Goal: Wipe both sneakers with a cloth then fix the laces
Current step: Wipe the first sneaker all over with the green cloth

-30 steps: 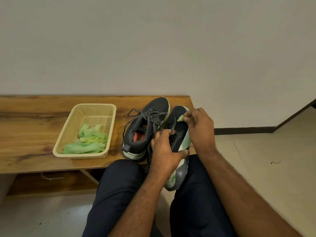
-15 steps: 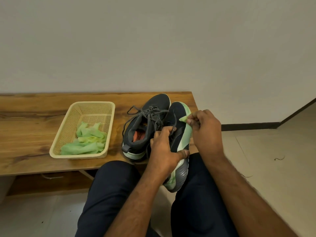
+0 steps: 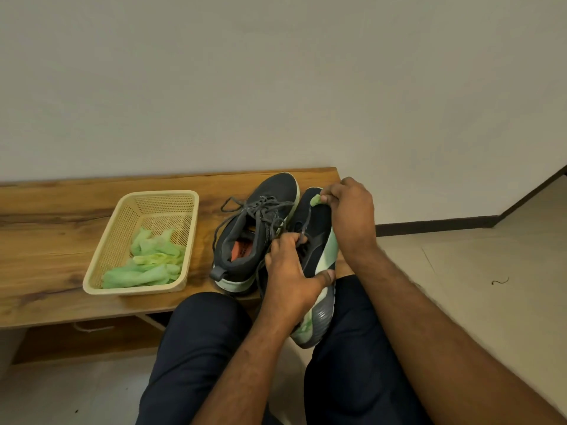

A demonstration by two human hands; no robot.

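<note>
Right hand (image 3: pixel 352 216) has slid back up from the sneaker's side to its toe since half a second ago; left hand unchanged, wiping continues.

Wooden bench (image 3: pixel 46 240) carries a cream basket (image 3: pixel 101 265) of spare green cloths (image 3: pixel 150 265), and beside it the second sneaker (image 3: pixel 257 234), upright, laces loose. Held sneaker (image 3: pixel 316 256) lies tilted on its side, toe at the bench edge, heel between the person's knees. Left hand (image 3: pixel 291 277) grips its collar, thumb on the pale midsole, fingers at the laces. Right hand clenched round a small green cloth (image 3: pixel 315 200), pressing it on the toe. Shoe looks light, upper soft, sole stiff and grippy: best held at collar or midsole. Cloth limp, bunch it to wipe. Laces thin, pinch near the ends.
</note>
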